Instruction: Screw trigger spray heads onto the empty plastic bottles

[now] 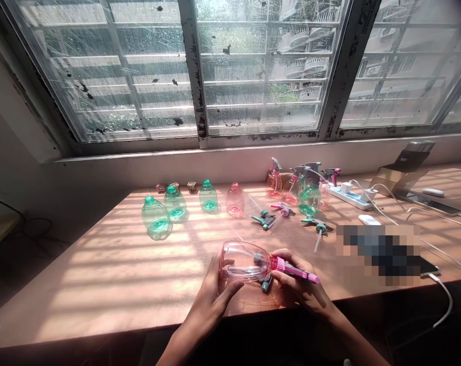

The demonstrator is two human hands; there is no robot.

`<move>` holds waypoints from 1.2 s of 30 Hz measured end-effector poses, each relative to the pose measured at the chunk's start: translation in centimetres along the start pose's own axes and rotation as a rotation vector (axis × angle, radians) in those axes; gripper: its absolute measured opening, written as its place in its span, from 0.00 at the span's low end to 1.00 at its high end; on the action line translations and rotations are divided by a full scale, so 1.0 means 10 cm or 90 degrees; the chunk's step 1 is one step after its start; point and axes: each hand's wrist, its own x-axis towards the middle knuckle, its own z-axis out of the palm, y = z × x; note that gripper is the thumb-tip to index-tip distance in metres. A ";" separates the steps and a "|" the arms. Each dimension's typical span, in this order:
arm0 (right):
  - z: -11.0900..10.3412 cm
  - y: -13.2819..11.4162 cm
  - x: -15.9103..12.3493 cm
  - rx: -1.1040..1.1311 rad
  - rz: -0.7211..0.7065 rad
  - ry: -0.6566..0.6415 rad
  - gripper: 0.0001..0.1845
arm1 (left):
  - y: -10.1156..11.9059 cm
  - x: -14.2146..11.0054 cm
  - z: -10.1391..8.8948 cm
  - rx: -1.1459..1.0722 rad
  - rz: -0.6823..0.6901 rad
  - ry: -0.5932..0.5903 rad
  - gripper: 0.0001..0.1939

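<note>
A clear pink spray bottle (pixel 242 260) lies on its side in the air just above the table's front edge, its neck to the right. My left hand (pixel 215 292) is wrapped round its base end. At the neck, my right hand (pixel 297 279) grips the pink spray head (pixel 279 265), whose trigger sticks out to the right. Behind the bottle a dark grey-green sprayer part (pixel 266 283) is partly hidden. Farther back lie loose spray heads with tubes: a green one (pixel 266 219), a pink one (pixel 285 209) and another green one (pixel 320 226).
Headless green bottles (pixel 156 216) and a pink bottle (pixel 235 199) stand at the back left and middle. Several bottles with spray heads, including a green one (pixel 309 195), stand at the back right. A power strip (pixel 351 197), cables and a phone (pixel 430 265) lie on the right.
</note>
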 end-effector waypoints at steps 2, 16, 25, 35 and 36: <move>0.00 0.00 0.00 -0.004 -0.011 0.006 0.14 | 0.03 -0.01 0.00 -0.005 -0.012 0.006 0.42; 0.03 0.06 0.00 -0.004 -0.026 0.030 0.13 | 0.02 0.04 -0.01 -0.031 -0.003 0.004 0.40; 0.00 0.01 -0.06 -0.002 0.019 -0.004 0.12 | -0.06 -0.01 -0.01 0.010 0.007 -0.006 0.48; 0.01 0.03 -0.04 0.003 0.019 0.006 0.14 | -0.07 0.03 0.01 0.024 0.055 0.002 0.41; 0.02 0.02 -0.04 0.006 0.023 0.010 0.14 | -0.08 0.03 0.01 0.024 0.055 0.000 0.42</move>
